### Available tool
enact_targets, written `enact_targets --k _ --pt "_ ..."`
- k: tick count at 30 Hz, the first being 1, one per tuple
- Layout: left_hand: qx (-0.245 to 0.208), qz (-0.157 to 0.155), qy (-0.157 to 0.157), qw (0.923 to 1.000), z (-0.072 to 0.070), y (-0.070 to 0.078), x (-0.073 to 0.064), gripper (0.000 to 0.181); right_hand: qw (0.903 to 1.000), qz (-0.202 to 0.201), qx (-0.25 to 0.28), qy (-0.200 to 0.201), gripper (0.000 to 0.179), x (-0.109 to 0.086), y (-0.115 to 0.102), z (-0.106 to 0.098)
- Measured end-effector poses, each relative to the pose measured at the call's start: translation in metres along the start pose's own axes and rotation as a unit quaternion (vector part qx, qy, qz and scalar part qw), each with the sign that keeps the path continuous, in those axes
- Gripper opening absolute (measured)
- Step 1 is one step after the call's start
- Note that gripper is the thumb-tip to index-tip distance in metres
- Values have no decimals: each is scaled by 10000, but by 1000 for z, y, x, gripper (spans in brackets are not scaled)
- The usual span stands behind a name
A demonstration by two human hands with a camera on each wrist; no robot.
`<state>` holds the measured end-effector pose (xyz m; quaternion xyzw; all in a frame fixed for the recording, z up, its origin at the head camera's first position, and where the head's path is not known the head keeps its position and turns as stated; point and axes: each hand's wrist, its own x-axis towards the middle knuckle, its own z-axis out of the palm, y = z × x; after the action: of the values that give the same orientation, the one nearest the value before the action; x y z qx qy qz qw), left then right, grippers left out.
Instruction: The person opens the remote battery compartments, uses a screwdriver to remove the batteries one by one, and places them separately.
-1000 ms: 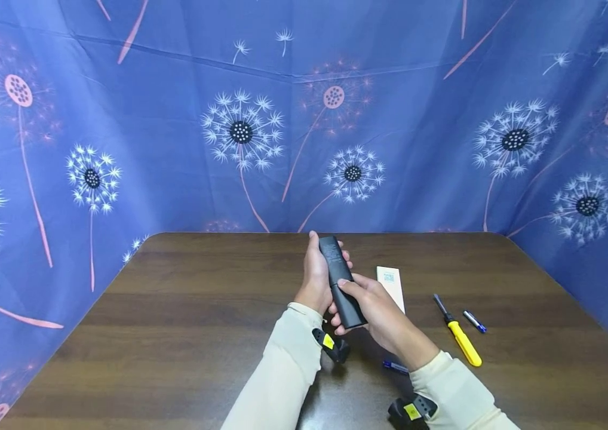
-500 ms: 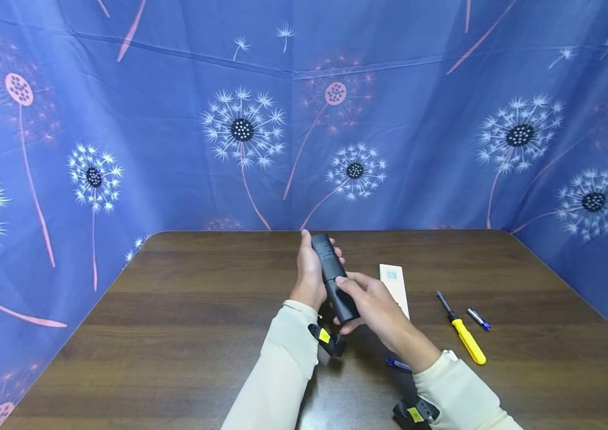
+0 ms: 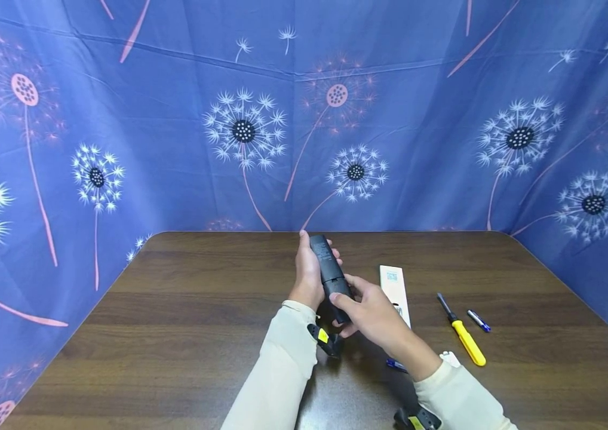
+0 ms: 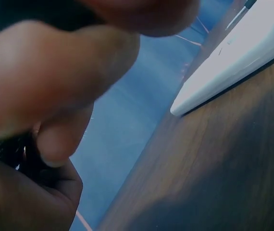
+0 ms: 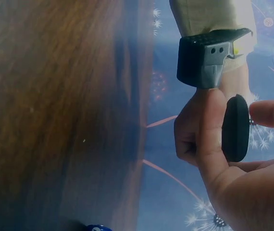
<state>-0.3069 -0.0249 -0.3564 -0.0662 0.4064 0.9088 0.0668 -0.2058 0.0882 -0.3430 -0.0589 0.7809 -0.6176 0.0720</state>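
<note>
A slim black remote control [image 3: 325, 257] is held above the table, tilted, with printed text on the upper part and a seam across its middle. My left hand [image 3: 308, 272] grips its upper part, thumb along the left edge and fingertips showing at the right. On the lower part, below the seam, the thumb of my right hand [image 3: 376, 313] presses while its other fingers hold from beneath. In the right wrist view the remote's dark end [image 5: 235, 129] sits between thumb and fingers. Blurred left fingers [image 4: 55, 72] fill much of the left wrist view.
A white box [image 3: 392, 286] with a printed code lies right of the hands, a small item on it. Farther right are a yellow-handled screwdriver [image 3: 462, 334] and a blue-and-white pen [image 3: 478, 321]. Another blue pen [image 3: 395, 364] and a white piece [image 3: 450, 358] lie by the right forearm.
The remote and both hands have shifted a little left. My right thumb has slid from the seam down the remote's lower part, leaving the seam in plain sight.
</note>
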Motion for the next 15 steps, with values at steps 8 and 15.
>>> enact_targets --k 8,15 --pt "191 50 16 9998 -2 1 0 66 9980 -71 -624 35 69 -3 1 5" --pt "364 53 112 9993 -6 1 1 65 9916 -24 -1294 -55 68 -1 -1 6"
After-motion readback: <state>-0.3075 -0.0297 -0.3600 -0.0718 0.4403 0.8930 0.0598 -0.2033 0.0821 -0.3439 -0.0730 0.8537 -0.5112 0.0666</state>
